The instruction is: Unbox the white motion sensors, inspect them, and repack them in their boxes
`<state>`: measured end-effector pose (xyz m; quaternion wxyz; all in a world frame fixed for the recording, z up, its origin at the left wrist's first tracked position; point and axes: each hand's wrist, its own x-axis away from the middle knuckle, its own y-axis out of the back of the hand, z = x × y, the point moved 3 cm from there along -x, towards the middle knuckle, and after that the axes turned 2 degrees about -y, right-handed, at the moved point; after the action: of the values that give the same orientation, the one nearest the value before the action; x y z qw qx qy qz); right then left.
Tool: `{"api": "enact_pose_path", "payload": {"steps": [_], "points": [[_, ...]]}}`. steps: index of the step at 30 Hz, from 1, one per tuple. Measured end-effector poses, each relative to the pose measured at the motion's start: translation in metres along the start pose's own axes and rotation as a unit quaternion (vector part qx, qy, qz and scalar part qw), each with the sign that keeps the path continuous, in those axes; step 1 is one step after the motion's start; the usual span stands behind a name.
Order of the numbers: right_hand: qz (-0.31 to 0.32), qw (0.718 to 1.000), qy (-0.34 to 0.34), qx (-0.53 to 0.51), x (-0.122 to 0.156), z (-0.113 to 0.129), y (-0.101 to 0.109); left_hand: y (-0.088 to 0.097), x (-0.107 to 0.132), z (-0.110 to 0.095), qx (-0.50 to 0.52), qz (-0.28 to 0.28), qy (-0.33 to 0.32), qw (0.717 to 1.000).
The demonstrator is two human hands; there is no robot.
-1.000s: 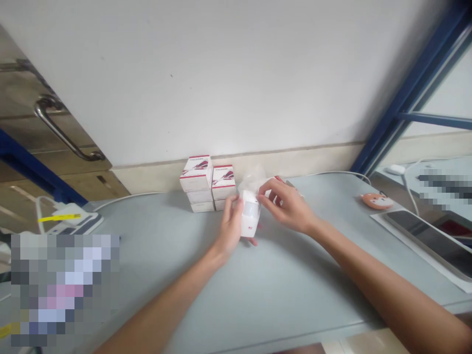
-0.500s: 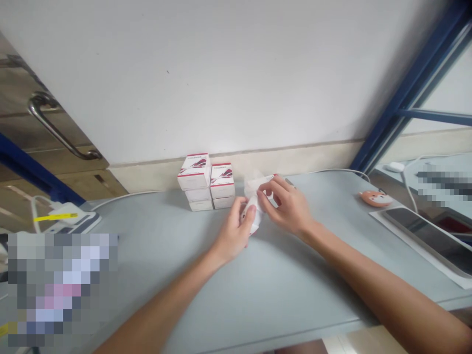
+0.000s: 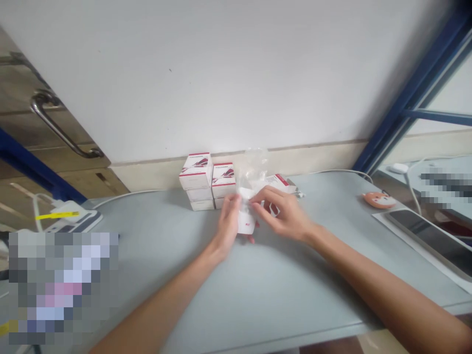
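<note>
My left hand (image 3: 225, 223) is closed around a flat-faced white item (image 3: 246, 225) with a small red mark; its exact kind is unclear. A clear plastic bag (image 3: 255, 164) rises from the item's upper end. My right hand (image 3: 283, 212) pinches thumb and fingers together at the base of the bag, right beside the item's top. Left fingertips show below and behind the item. Just behind my right hand lies a white and red box (image 3: 279, 181), partly hidden by that hand, with a small white piece (image 3: 301, 194) at its right end.
Several white and red boxes (image 3: 195, 169) are stacked against the wall, left of my hands. An orange animal-face object (image 3: 379, 199) and a dark flat device (image 3: 427, 236) lie at the right. A power strip (image 3: 79, 221) sits at the left, with a white cable along the wall.
The white item has turned in my left hand, so its flat face with the red mark shows. The bag now stands taller above it. My right hand has shifted slightly, uncovering more of the box behind.
</note>
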<state>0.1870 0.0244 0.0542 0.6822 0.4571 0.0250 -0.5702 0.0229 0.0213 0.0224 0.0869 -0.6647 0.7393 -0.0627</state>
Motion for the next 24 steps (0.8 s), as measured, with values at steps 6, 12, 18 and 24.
{"api": "enact_pose_path", "payload": {"steps": [6,12,18,24], "points": [[-0.077,0.959,-0.179,-0.206,-0.005,-0.026,-0.003,0.001,-0.003,-0.004,-0.012,0.013,-0.018,1.0],[0.085,0.945,-0.195,-0.248,-0.008,-0.039,0.004,0.002,-0.005,0.002,-0.024,0.079,-0.077,0.994],[0.09,0.951,-0.193,-0.223,-0.009,-0.042,0.016,0.002,-0.012,0.011,0.021,0.115,-0.08,0.99],[0.068,0.956,-0.223,-0.178,-0.009,-0.041,0.015,0.007,-0.015,0.004,0.033,0.122,-0.093,0.988]]}}
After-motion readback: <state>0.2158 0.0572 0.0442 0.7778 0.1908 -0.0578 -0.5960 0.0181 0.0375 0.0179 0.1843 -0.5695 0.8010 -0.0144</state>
